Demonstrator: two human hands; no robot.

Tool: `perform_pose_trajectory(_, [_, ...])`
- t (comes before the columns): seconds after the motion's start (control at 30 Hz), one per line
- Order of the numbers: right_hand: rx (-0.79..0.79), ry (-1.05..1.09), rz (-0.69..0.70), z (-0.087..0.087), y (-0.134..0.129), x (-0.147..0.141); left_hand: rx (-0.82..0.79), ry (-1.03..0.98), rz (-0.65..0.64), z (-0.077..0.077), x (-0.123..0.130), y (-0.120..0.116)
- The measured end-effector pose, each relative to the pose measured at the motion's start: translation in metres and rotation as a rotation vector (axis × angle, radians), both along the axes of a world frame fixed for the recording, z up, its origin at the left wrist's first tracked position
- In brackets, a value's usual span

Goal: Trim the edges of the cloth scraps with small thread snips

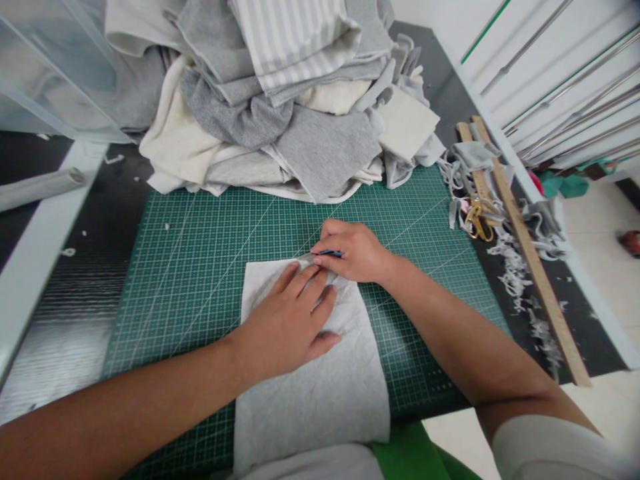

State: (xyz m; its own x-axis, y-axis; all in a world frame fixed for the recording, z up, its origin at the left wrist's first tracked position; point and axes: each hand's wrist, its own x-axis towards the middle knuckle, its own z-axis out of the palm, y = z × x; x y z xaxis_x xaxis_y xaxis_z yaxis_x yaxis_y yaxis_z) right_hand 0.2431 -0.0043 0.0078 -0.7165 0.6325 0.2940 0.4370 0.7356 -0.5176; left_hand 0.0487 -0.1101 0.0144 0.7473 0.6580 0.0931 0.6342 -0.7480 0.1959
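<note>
A light grey piece of cloth (320,407) lies on the green cutting mat (200,267), reaching down to the near edge. My left hand (285,327) rests flat on it with the fingers apart, pressing near its far edge. At that far edge my right hand (353,250) is closed around a slim tool with a dark blue handle (330,253). Its thin tip points left along the cloth's edge, just beyond my left fingertips. Most of the tool is hidden by my fingers, so its exact kind does not show.
A heap of grey, cream and striped fabric (330,140) covers the mat's far side. To the right lie gold-handled scissors (479,223), a long wooden ruler (540,267) and fabric scraps (515,273). A grey roll (40,189) is at the left.
</note>
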Motion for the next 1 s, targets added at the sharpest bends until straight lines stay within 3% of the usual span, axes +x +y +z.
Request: perform_pose_trajectory(1.0, [-0.018, -0.026, -0.005, -0.0012, 0.0006, -0.0034, -0.005, -0.003, -0.006, 0.0013, -0.0002, -0.0008])
